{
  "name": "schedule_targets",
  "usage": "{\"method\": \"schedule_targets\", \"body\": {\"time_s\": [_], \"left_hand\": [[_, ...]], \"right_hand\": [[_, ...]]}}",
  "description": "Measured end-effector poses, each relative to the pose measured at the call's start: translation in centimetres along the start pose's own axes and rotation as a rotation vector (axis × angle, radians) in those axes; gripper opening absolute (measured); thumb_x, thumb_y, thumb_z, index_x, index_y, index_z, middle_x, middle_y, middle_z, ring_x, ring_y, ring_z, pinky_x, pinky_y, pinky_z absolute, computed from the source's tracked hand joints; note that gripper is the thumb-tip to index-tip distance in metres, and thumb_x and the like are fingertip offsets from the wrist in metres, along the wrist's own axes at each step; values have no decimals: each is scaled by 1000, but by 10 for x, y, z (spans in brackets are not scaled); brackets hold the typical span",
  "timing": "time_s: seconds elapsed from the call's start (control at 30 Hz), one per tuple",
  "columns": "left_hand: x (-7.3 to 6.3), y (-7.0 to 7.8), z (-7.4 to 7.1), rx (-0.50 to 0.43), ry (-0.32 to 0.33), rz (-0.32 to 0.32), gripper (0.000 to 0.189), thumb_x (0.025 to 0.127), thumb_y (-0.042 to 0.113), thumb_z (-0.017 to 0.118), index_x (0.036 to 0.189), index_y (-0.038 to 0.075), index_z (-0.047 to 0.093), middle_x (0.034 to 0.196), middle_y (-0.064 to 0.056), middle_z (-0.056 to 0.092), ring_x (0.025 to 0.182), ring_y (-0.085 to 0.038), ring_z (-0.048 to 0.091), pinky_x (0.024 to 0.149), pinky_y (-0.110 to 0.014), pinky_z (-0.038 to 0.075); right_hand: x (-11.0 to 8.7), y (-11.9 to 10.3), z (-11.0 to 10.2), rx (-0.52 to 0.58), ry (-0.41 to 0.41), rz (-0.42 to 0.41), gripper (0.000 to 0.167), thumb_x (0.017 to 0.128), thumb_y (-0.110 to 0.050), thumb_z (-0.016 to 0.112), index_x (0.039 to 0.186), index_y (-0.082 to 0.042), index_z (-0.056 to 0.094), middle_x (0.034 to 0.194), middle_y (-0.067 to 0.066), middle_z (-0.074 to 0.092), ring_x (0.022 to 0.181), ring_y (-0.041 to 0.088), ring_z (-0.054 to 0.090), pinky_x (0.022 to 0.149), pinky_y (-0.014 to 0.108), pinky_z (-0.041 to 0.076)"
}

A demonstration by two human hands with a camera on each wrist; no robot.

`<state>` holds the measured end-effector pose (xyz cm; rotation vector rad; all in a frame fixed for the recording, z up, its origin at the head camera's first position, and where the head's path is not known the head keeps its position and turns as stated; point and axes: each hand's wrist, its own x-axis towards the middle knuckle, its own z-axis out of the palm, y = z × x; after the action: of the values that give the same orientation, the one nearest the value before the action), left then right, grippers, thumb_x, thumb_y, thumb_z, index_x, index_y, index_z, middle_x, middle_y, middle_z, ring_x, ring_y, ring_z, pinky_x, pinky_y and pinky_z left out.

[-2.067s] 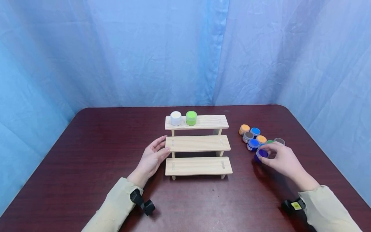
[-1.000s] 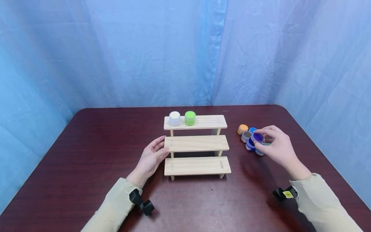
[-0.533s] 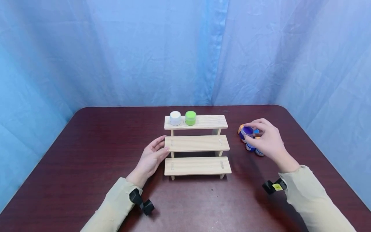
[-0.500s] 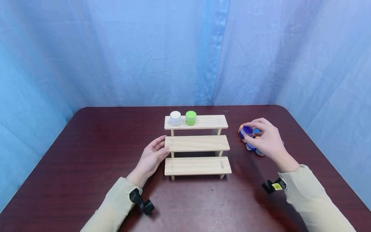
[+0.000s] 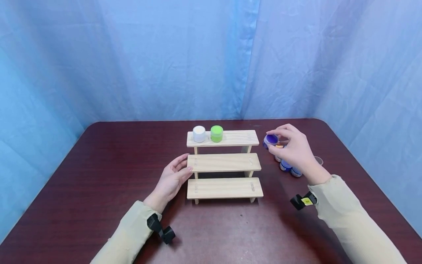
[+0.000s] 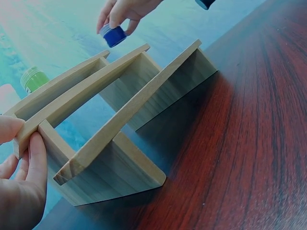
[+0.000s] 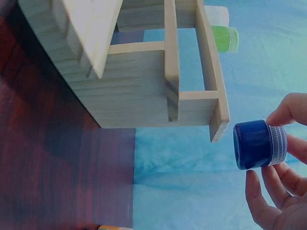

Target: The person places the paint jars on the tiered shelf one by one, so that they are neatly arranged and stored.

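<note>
A three-step wooden display stand (image 5: 224,162) sits mid-table. My left hand (image 5: 171,180) pinches the left end of its middle step; in the left wrist view the thumb (image 6: 8,128) lies over the board and the fingers under it. My right hand (image 5: 293,148) holds a dark blue paint jar (image 5: 271,140) by its clear ribbed lid, in the air just right of the top step. The right wrist view shows this blue jar (image 7: 254,144) apart from the stand's end. On the top step stand a white jar (image 5: 199,134) and a light green jar (image 5: 216,134).
Under and behind the right hand, more paint jars stand on the dark red table, among them a blue jar (image 5: 285,165) and an orange-lidded jar (image 5: 278,157), partly hidden. A blue curtain (image 5: 165,62) hangs behind the table's far edge.
My right hand has lifted the dark blue jar from the group at the right and carried it leftward and away from me, toward the top step. The left hand keeps its place on the stand.
</note>
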<state>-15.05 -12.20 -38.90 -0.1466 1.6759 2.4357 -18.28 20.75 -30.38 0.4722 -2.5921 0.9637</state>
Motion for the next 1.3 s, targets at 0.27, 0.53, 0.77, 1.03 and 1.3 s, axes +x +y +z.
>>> {"method": "schedule_targets", "body": {"time_s": [0.27, 0.53, 0.77, 1.03, 1.3], "left_hand": [[1, 0, 0, 0, 0, 0, 55, 92, -11, 47, 144, -1, 32, 105, 1, 50, 82, -1, 58, 77, -14, 52], [0, 0, -1, 2, -11, 18, 55, 92, -11, 47, 144, -5, 30, 104, 0, 52, 81, -1, 58, 76, -14, 52], [0, 0, 0, 0, -5, -2, 55, 92, -11, 46, 144, -1, 31, 108, -1, 51, 82, -1, 58, 76, -15, 52], [3, -1, 0, 6, -13, -6, 57, 92, -12, 46, 145, -2, 29, 107, 0, 51, 83, -1, 58, 78, -15, 52], [3, -2, -1, -4, -7, -5, 57, 91, -13, 46, 144, -2, 30, 105, 1, 52, 83, -1, 59, 78, -15, 52]], "right_hand": [[12, -10, 5, 42, -7, -15, 29, 78, -1, 69, 107, 2, 68, 102, 12, 56, 88, 22, 55, 79, 47, 56], [25, -16, 15, 75, 17, -77, 28, 77, 1, 70, 104, 1, 70, 99, 12, 58, 87, 23, 59, 75, 43, 57], [36, -21, 26, 111, 47, -129, 28, 76, 2, 70, 105, 3, 69, 98, 14, 57, 86, 26, 60, 72, 45, 58], [46, -27, 36, 150, 28, -163, 29, 75, 2, 71, 104, 4, 69, 98, 15, 57, 85, 26, 61, 72, 43, 58], [49, -33, 43, 131, -56, -127, 30, 77, -1, 71, 107, 2, 69, 100, 12, 56, 90, 24, 59, 78, 41, 58]]}}
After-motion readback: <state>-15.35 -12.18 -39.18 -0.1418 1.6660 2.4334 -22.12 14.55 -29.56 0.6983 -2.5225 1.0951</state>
